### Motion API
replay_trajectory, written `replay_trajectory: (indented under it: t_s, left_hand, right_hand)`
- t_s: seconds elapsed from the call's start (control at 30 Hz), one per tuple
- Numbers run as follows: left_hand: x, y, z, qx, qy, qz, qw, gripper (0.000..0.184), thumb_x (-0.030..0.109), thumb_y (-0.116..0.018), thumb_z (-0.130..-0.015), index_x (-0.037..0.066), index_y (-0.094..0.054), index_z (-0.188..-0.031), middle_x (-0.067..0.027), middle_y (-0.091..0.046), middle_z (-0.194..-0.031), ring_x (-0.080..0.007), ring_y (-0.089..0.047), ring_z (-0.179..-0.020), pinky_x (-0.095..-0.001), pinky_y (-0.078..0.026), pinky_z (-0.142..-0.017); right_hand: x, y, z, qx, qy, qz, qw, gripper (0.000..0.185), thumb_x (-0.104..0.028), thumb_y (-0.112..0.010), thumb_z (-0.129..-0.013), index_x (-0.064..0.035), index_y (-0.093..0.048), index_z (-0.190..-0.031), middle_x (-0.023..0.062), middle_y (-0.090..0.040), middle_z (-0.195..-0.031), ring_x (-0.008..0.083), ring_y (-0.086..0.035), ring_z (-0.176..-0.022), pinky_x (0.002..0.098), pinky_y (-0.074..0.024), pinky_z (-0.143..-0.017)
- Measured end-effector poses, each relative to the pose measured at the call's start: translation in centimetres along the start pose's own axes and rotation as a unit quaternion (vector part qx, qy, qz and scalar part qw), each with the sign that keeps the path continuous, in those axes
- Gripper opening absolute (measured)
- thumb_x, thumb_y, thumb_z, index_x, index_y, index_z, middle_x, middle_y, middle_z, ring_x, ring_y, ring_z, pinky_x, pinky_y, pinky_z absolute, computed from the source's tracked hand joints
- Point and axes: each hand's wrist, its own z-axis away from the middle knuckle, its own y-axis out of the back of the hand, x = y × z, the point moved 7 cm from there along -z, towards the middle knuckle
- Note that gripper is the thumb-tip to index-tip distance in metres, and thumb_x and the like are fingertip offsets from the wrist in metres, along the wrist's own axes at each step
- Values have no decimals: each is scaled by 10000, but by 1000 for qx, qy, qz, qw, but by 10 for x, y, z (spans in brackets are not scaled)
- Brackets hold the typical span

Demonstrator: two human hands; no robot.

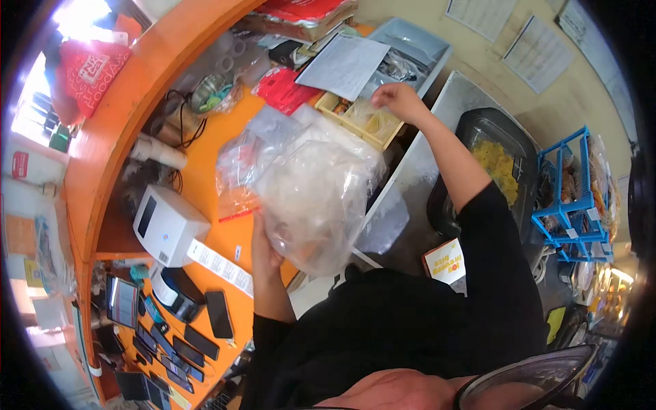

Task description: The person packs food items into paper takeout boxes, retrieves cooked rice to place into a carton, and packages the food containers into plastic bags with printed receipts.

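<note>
My left hand [265, 240] is closed on a clear plastic bag [316, 201], gripping it low on its left side. The bag is puffed out in front of my chest, and some of my fingers are hidden behind it. Over a yellow plastic tray [374, 139], my right hand [400, 101] has its fingers curled together. Whether anything small is pinched in them is hidden. Inside the tray lie thin pale items, too fine to name. More clear plastic bags [270, 130] lie just behind the one I hold, along with a red packet [287, 89].
A sheet of paper [345, 65] and a grey bin [410, 37] are beyond the tray. At left stand a white label printer [167, 225] and several phones [188, 352]. To my right are a black pan [471, 123] with yellow food and a blue rack [564, 198].
</note>
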Motion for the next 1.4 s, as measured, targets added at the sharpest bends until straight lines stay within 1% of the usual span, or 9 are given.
replay_trajectory:
  t_s: [0.23,0.33,0.57,0.77,0.87,1.07,1.23,1.3,1.4]
  left_hand:
    - [-54,48,3,2,115,-98,989,215,250,-588,-915,100,-536,-1060,-23,-518,-675,-108,-474,-495,-225,-401,-398]
    - [-63,52,4,-37,157,-20,987,194,246,-567,-927,102,-536,-1053,-25,-458,-585,-115,-414,-418,-221,-342,-349]
    - [-83,5,16,-181,297,271,898,362,375,-375,-998,91,-584,-1081,-58,-460,-599,-109,-383,-406,-192,-295,-313]
    - [-120,-42,10,-255,333,295,859,366,412,-414,-980,99,-589,-1050,-44,-457,-606,-107,-375,-405,-190,-343,-342]
    - [-168,-8,1,-179,377,178,891,308,398,-481,-958,102,-565,-982,-35,-485,-624,-97,-390,-409,-193,-353,-348]
    - [-159,0,29,51,292,-55,953,219,320,-566,-925,103,-536,-914,-36,-535,-647,-87,-442,-419,-189,-351,-336]
    - [-164,28,5,2,275,-16,961,201,306,-564,-923,106,-537,-920,-23,-539,-645,-84,-456,-416,-185,-334,-318]
    - [-167,34,5,-22,245,-22,969,190,301,-559,-924,113,-534,-921,-15,-538,-647,-87,-456,-418,-186,-332,-319]
    - [-163,16,-7,-18,158,-77,984,175,296,-552,-926,124,-526,-923,-6,-536,-656,-93,-463,-433,-190,-340,-334]
  right_hand:
    - [133,17,-71,186,-33,218,958,202,-205,-596,-871,-84,-701,-995,166,-683,-910,324,-650,-849,387,-495,-777]
    - [152,-10,-91,36,-110,216,969,201,-192,-592,-867,-77,-703,-990,176,-680,-916,323,-649,-852,401,-492,-779]
    - [165,-12,-101,35,-136,278,950,268,-308,-656,-796,-63,-716,-888,184,-681,-912,357,-641,-851,431,-495,-794]
    - [149,24,-86,178,-109,73,975,309,-336,-644,-844,-34,-693,-882,147,-686,-837,308,-644,-794,419,-485,-741]
    - [128,42,-73,194,-120,-96,969,189,-244,-612,-893,-63,-664,-890,3,-603,-690,129,-519,-628,317,-448,-626]
    - [86,66,-57,207,-120,-130,962,131,-186,-587,-912,-71,-632,-956,-15,-606,-823,94,-517,-758,243,-424,-677]
    - [-54,-9,55,84,173,-117,974,143,-183,-563,-916,-67,-591,-994,3,-588,-898,122,-544,-825,286,-443,-756]
    - [-83,-80,129,-76,309,33,947,163,-128,-581,-835,-51,-585,-979,107,-614,-904,263,-604,-844,386,-489,-747]
    - [-42,-158,217,-328,114,313,884,250,-130,-594,-795,-53,-609,-1032,153,-646,-893,335,-621,-882,439,-489,-765]
